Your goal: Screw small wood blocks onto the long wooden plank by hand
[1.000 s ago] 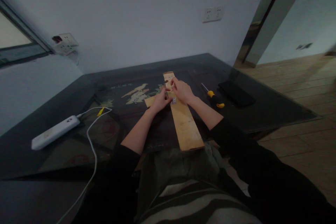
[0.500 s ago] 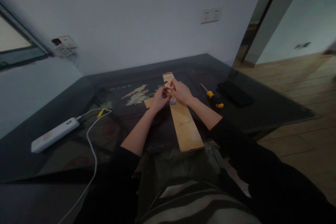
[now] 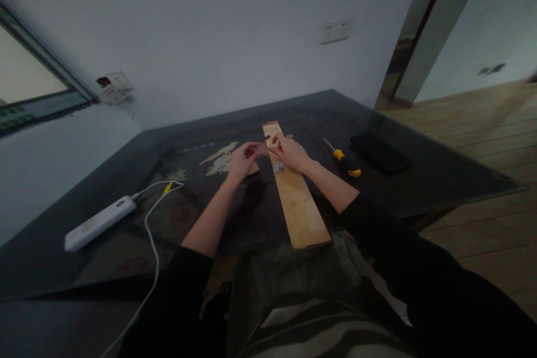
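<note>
A long pale wooden plank (image 3: pixel 298 207) lies on the dark glass table (image 3: pixel 419 179), running away from me with its near end over the table edge. My right hand (image 3: pixel 290 152) rests on the plank's far part, fingertips pinched together at something too small to make out. My left hand (image 3: pixel 240 160) hovers just left of the plank with its fingers curled, over a short wooden piece (image 3: pixel 253 168). A small pale square (image 3: pixel 278 168) sits on the plank beside my right wrist.
A yellow-and-black screwdriver (image 3: pixel 346 161) and a black phone (image 3: pixel 380 152) lie to the right of the plank. At left is a white power bank (image 3: pixel 99 223) with a white cable (image 3: pixel 150 235). Walls close off the table's far and left sides; wooden floor lies to the right.
My left hand has drawn away from the plank to the left, so the two hands are now apart. My right hand stays on the plank. The view has shifted slightly.
</note>
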Action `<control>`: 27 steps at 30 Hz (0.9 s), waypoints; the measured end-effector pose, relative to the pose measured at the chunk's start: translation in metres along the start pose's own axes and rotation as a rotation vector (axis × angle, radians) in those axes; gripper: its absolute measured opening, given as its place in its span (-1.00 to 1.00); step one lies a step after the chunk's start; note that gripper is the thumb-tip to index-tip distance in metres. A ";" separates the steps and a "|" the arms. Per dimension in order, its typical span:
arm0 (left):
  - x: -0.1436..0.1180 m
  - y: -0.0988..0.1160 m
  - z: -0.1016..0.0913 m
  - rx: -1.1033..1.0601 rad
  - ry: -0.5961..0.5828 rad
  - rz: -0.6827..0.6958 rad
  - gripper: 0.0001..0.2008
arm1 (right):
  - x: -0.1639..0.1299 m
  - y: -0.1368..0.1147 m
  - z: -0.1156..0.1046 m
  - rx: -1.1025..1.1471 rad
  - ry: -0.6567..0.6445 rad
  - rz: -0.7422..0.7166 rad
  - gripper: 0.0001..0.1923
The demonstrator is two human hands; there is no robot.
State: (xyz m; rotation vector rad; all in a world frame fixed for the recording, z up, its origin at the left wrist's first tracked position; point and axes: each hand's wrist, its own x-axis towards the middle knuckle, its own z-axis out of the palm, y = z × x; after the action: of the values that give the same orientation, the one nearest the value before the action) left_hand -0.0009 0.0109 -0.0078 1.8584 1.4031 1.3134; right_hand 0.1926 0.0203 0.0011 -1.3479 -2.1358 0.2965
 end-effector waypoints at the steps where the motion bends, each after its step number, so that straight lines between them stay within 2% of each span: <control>1: 0.001 -0.006 -0.016 0.032 0.031 -0.020 -0.81 | 0.000 0.001 0.000 -0.006 -0.006 -0.002 -0.77; 5: -0.003 -0.044 -0.079 0.059 0.231 -0.196 -0.84 | -0.002 0.000 0.000 -0.058 -0.079 -0.004 -0.80; 8: -0.008 -0.072 -0.103 0.003 0.354 -0.342 -0.83 | -0.005 -0.004 -0.002 -0.094 -0.125 0.012 -0.80; 11: -0.010 -0.088 -0.109 -0.035 0.380 -0.369 -0.80 | -0.007 -0.005 -0.003 -0.105 -0.139 0.010 -0.81; 15: -0.010 -0.099 -0.108 0.005 0.419 -0.382 -0.85 | -0.006 -0.004 -0.003 -0.104 -0.144 -0.002 -0.80; 23: -0.014 -0.108 -0.113 0.587 0.290 -0.306 -0.90 | -0.006 -0.006 -0.005 -0.099 -0.153 0.000 -0.83; 27: -0.015 -0.108 -0.112 0.711 0.206 -0.316 -0.87 | -0.007 -0.007 -0.006 -0.109 -0.170 0.006 -0.83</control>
State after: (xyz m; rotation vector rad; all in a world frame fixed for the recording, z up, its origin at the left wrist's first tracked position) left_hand -0.1505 0.0178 -0.0522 1.8076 2.3920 0.9257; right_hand 0.1932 0.0101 0.0064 -1.4363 -2.3176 0.3102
